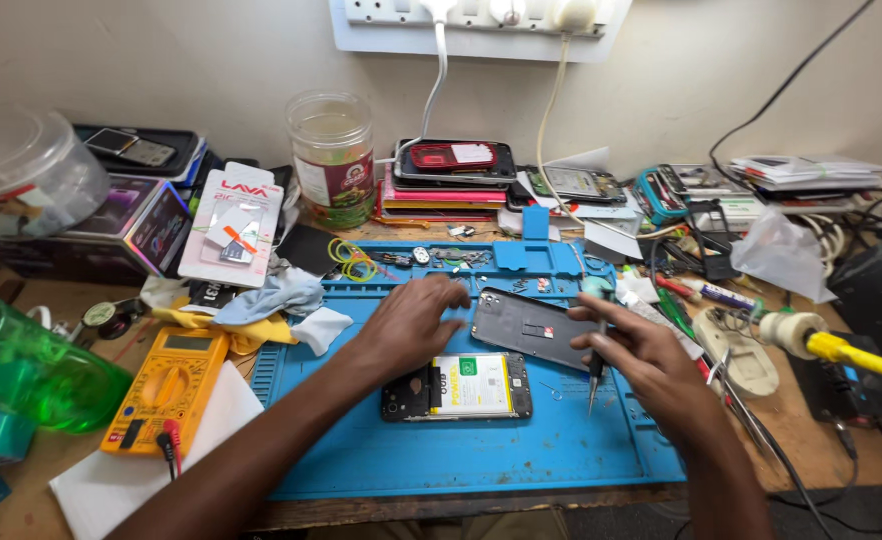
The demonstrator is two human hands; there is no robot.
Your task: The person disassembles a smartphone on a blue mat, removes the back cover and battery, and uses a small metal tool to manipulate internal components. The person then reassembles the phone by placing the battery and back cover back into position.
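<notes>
A: Where does the phone (pixel 458 387) lie from each grip?

B: It lies open-backed on the blue mat (pixel 461 455), near the middle of the desk (pixel 821 440), battery (pixel 471 384) showing. The left hand (pixel 408 322) sits just above it, toward the wall. The right hand (pixel 641 355) is off to its right side, a little higher in the view.

A: And its long axis?

B: It runs left to right across the mat, roughly parallel to the desk's front edge. So the right hand meets it end-on at the short right edge, and the left hand comes at its long upper side.

A: Which hand is nearer?

B: The left, I judge. Its wrist passes just above the phone's top left corner. The right is close too, but apart from the phone.

A: What are the grips doing?

B: The left is released, fingers spread flat, their tips at the edge of the dark back cover (pixel 527 328), which lies tilted just above and right of the phone. The right is pinched around 1 screwdriver (pixel 595 372), held nearly upright, tip down toward the mat just right of the phone's right end.

A: Touching the phone?

B: No, the tip stands beside it, not on it.
</notes>
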